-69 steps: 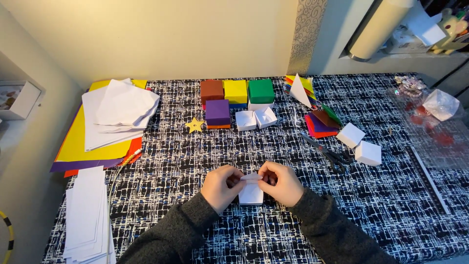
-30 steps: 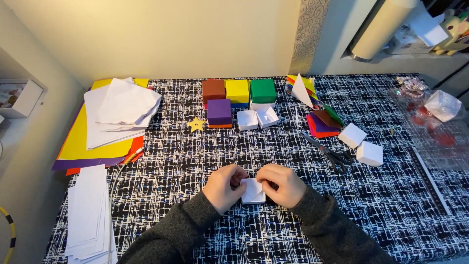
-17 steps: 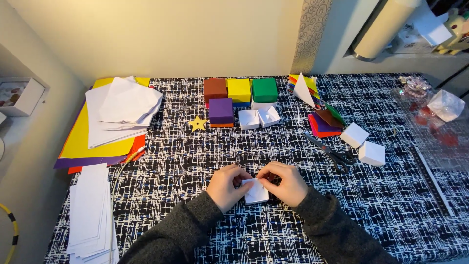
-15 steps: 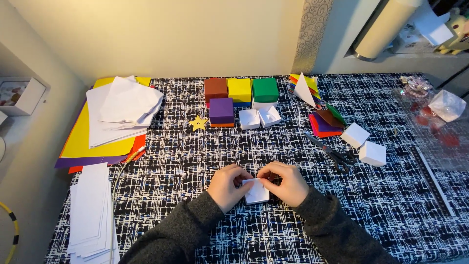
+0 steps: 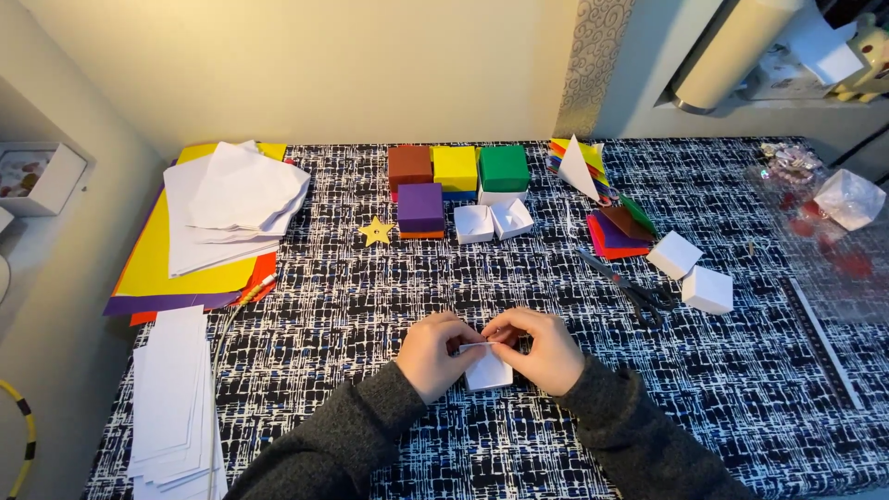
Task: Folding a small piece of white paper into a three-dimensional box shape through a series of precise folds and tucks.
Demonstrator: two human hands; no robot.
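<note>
Your left hand [image 5: 433, 352] and right hand [image 5: 542, 350] meet over a small folded white paper piece [image 5: 487, 368] on the patterned black-and-white tablecloth [image 5: 370, 296], low in the middle of the view. Both hands are curled, fingers closed in a pinch on the paper's top edge, thumbs and fingertips nearly touching each other there. The paper's lower part shows between your palms, lying on the cloth.

At 12 o'clock from your hands, well apart, stand coloured paper boxes: a brown box [image 5: 409, 168], a yellow box [image 5: 455, 168] and a green box [image 5: 504, 168] in a row, with a purple box [image 5: 420, 206] just in front of the brown one. Two open white boxes [image 5: 492, 221] sit beside the purple box. A small yellow star [image 5: 375, 231] lies at 11 o'clock.

At 10 o'clock a loose heap of white sheets [image 5: 231, 204] rests on yellow and other coloured paper [image 5: 167, 268]. At 9 o'clock, near the table's left edge, lies a stack of white strips [image 5: 174, 398].

At 2 o'clock, scissors [image 5: 634, 290] lie on the cloth, with two closed white cubes [image 5: 693, 271] just beyond them and a fan of coloured squares [image 5: 619, 230] above. A white paper cone [image 5: 577, 168] stands at 1 o'clock.
</note>
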